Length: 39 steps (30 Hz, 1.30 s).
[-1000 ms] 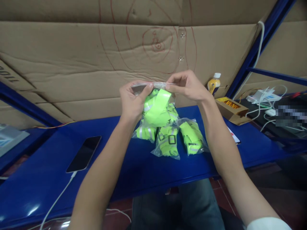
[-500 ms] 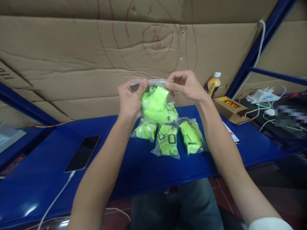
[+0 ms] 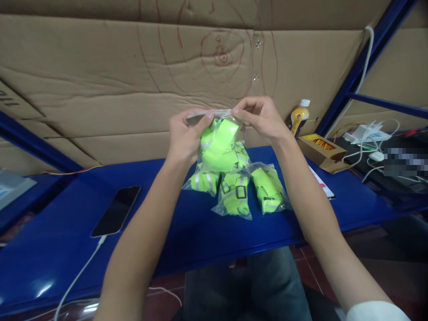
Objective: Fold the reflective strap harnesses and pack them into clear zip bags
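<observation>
Between my two hands hangs a clear plastic bag [image 3: 219, 145] with a folded neon-yellow reflective strap inside. My left hand [image 3: 187, 136] is closed on the bag's top left edge, thumb in front. My right hand [image 3: 259, 117] pinches the top edge near its right corner. Below and behind it, on the blue table [image 3: 197, 236], lie more bagged reflective straps: one at the left [image 3: 204, 182], one in the middle [image 3: 235, 195] showing a black buckle, and one at the right [image 3: 268, 188]. The held bag partly covers those behind it.
A black phone [image 3: 116, 211] on a white cable lies at the left. To the right stand a bottle [image 3: 299, 117] with a white cap and an open cardboard box [image 3: 323, 151]. Farther right are tangled white cables and a power strip [image 3: 366, 133]. A cardboard wall [image 3: 133, 129] rises behind the table.
My left thumb and fingers have slid slightly right along the bag's top edge. The right hand keeps its pinch at the right side. The whole view has shifted a little.
</observation>
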Each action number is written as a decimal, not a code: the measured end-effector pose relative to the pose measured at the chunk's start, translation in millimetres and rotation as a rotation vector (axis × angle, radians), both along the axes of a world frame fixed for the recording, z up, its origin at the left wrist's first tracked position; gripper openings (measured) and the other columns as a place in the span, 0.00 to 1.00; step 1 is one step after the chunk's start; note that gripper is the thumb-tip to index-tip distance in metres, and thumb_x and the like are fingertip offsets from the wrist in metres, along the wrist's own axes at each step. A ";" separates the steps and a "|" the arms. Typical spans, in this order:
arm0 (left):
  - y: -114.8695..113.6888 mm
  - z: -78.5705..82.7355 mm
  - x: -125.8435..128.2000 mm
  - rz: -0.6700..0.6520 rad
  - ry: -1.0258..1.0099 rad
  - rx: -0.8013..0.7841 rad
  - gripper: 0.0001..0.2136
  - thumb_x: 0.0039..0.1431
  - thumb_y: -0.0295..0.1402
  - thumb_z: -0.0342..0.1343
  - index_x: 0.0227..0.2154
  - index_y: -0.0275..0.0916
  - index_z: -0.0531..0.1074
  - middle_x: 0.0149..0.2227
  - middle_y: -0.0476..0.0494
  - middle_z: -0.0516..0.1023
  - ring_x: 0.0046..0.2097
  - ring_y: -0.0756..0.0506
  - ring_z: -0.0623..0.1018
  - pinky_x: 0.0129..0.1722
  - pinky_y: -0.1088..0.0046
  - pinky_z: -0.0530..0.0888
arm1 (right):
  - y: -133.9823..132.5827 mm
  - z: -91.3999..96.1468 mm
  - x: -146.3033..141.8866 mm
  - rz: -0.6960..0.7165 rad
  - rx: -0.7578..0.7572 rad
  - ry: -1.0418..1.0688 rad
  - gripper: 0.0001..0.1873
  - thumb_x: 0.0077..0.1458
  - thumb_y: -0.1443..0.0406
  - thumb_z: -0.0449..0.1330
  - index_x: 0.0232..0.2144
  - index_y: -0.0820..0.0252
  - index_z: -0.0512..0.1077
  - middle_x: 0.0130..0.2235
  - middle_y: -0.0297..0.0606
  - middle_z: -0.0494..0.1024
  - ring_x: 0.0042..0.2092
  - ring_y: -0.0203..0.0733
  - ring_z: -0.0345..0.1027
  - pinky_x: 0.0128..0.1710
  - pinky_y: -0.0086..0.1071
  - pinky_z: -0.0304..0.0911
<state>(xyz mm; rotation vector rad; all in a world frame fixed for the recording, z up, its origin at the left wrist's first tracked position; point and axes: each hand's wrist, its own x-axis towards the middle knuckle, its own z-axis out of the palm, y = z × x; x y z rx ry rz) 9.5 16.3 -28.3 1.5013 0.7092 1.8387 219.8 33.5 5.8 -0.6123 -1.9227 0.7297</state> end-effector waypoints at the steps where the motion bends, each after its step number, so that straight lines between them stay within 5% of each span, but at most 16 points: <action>1: 3.2 -2.0 -1.5 0.007 0.005 -0.023 0.19 0.45 0.49 0.80 0.30 0.43 0.82 0.33 0.44 0.85 0.32 0.46 0.80 0.34 0.68 0.79 | 0.4 0.7 1.9 -0.009 0.007 -0.017 0.32 0.55 0.35 0.70 0.33 0.56 0.72 0.30 0.33 0.74 0.30 0.37 0.66 0.30 0.32 0.68; 7: 38.2 -36.9 -17.1 0.194 0.163 -0.138 0.11 0.49 0.37 0.76 0.29 0.39 0.81 0.28 0.43 0.81 0.30 0.45 0.77 0.32 0.69 0.76 | -15.4 19.3 27.7 -0.162 0.147 -0.324 0.28 0.56 0.41 0.74 0.38 0.58 0.77 0.36 0.40 0.82 0.38 0.43 0.73 0.36 0.34 0.67; 10: 50.9 -60.3 -27.6 0.340 0.378 -0.249 0.09 0.50 0.32 0.73 0.28 0.38 0.77 0.25 0.43 0.77 0.32 0.41 0.78 0.39 0.63 0.77 | -40.0 18.1 42.7 -0.201 0.131 -0.607 0.26 0.59 0.42 0.71 0.40 0.58 0.79 0.36 0.41 0.83 0.38 0.46 0.76 0.37 0.35 0.66; 15: 45.5 -66.4 -31.7 0.624 0.756 -0.168 0.15 0.59 0.37 0.67 0.46 0.37 0.77 0.44 0.28 0.83 0.50 0.28 0.81 0.60 0.43 0.72 | -91.3 -33.7 64.9 -0.376 -0.025 -1.050 0.35 0.60 0.37 0.68 0.51 0.59 0.79 0.43 0.52 0.84 0.47 0.61 0.80 0.45 0.41 0.70; 19: 15.7 -49.2 -6.5 0.509 0.930 0.053 0.19 0.66 0.47 0.62 0.51 0.37 0.77 0.54 0.24 0.81 0.61 0.24 0.75 0.66 0.39 0.65 | -111.3 -81.2 78.8 -0.435 -0.187 -1.176 0.50 0.64 0.34 0.59 0.71 0.64 0.64 0.58 0.63 0.79 0.59 0.71 0.77 0.54 0.49 0.71; 22: -17.2 -52.7 21.3 0.309 1.199 0.175 0.21 0.73 0.46 0.53 0.57 0.37 0.78 0.58 0.27 0.80 0.64 0.25 0.73 0.67 0.38 0.66 | -108.9 -100.2 83.0 -0.453 -0.255 -1.128 0.57 0.63 0.31 0.56 0.75 0.65 0.57 0.62 0.67 0.75 0.64 0.75 0.72 0.60 0.54 0.69; 24: -36.3 -66.1 34.0 0.323 1.367 0.211 0.22 0.75 0.44 0.50 0.60 0.38 0.79 0.64 0.28 0.78 0.69 0.23 0.69 0.69 0.33 0.61 | -101.7 -107.9 82.7 -0.484 -0.296 -1.094 0.59 0.62 0.30 0.57 0.77 0.65 0.54 0.65 0.69 0.71 0.67 0.77 0.68 0.65 0.57 0.65; 30: -54.7 -100.0 31.4 0.446 1.528 0.198 0.22 0.72 0.44 0.54 0.57 0.37 0.83 0.56 0.26 0.83 0.73 0.21 0.64 0.74 0.29 0.52 | -72.3 -123.8 69.3 -0.604 -0.341 -0.980 0.64 0.64 0.35 0.61 0.80 0.71 0.41 0.77 0.75 0.48 0.79 0.78 0.45 0.73 0.58 0.57; 32: -54.5 -100.0 26.4 0.491 1.526 0.170 0.24 0.72 0.46 0.53 0.57 0.36 0.83 0.56 0.25 0.83 0.74 0.20 0.64 0.74 0.29 0.52 | -64.4 -124.0 64.4 -0.647 -0.328 -0.965 0.60 0.65 0.37 0.63 0.78 0.73 0.47 0.76 0.77 0.51 0.78 0.77 0.49 0.71 0.58 0.60; 36: -55.5 -96.7 16.3 0.555 1.425 0.118 0.27 0.74 0.50 0.49 0.59 0.34 0.81 0.59 0.24 0.81 0.75 0.21 0.62 0.74 0.29 0.53 | -50.0 -117.2 74.1 -0.641 -0.282 -0.981 0.50 0.61 0.39 0.67 0.69 0.70 0.63 0.63 0.70 0.71 0.67 0.73 0.69 0.63 0.54 0.69; 39: -55.1 -96.8 6.7 0.638 1.444 0.088 0.26 0.72 0.49 0.50 0.49 0.32 0.85 0.56 0.22 0.82 0.75 0.20 0.62 0.73 0.30 0.54 | -35.5 -111.7 101.6 -0.635 -0.251 -1.035 0.49 0.55 0.40 0.72 0.65 0.66 0.68 0.59 0.62 0.77 0.65 0.70 0.70 0.62 0.51 0.70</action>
